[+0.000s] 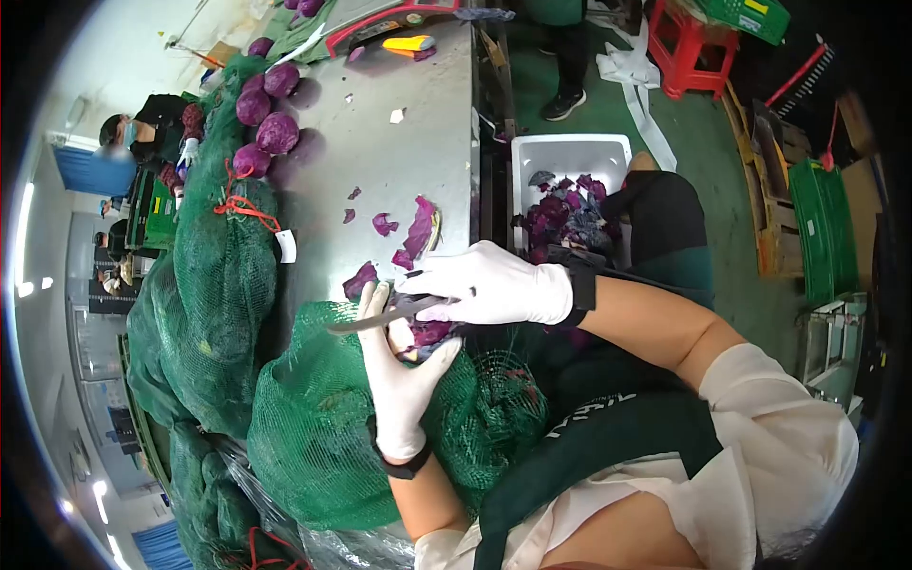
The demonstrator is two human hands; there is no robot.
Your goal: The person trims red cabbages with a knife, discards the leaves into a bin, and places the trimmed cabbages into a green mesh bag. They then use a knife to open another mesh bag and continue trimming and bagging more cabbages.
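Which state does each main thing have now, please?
Cabbage: held, pale patch showing
Knife: held, blade bare
Left hand: gloved, holding cabbage
Right hand: gloved, gripping knife
Red-tied sack: filled, tied
White bin: open, partly filled
Loose leaves: scattered on table
Other cabbages: round, seemingly whole

Produce-processing workroom, by the look of it. In front of me: a steel worktable [399, 161], whole red cabbages [278, 133] along its far edge, bulging green mesh sacks [223, 332] just beyond. Beside the table, a white bin [570, 140] with purple leaf trimmings [562, 218]. Green floor [617, 128], green plastic crates [825, 228], a wooden pallet [774, 233]. Tube lights [23, 237] overhead, a masked co-worker [169, 119] past the sacks (shared room, not just my station). I'm in white gloves [508, 285] and a dark green apron [589, 456].
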